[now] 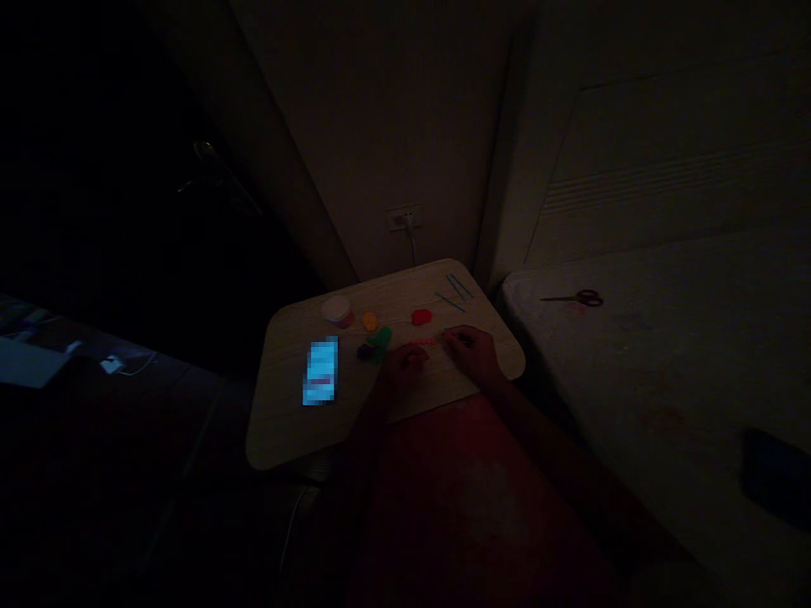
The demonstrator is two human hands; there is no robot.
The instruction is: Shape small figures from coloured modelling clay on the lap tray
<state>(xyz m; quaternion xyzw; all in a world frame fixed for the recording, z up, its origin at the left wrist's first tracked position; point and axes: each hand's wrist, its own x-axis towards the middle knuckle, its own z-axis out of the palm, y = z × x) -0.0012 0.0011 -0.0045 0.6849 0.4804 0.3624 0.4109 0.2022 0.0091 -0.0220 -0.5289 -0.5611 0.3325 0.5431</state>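
In dim light, my left hand (403, 368) rests over the front of a small wooden table, its fingers curled in. Facing it, my right hand (470, 348) has its thumb and fingers pinched together. Between them lies a thin red strip (424, 342), which looks like modelling clay with a notched surface. The right fingertips are at the strip's right end; whatever lies in them is too dark to make out. Beyond the strip is a red lump (421, 317). Left of my left hand are a green lump (380, 339), a dark lump (365, 352) and a yellow lump (370, 321).
On the table (279, 431) are a lidded tub (338, 311), a lit phone (321, 371) with a blurred screen and several thin sticks (456, 289). Scissors (574, 298) lie on a pale surface to the right. A plugged-in socket (404, 219) is on the wall behind.
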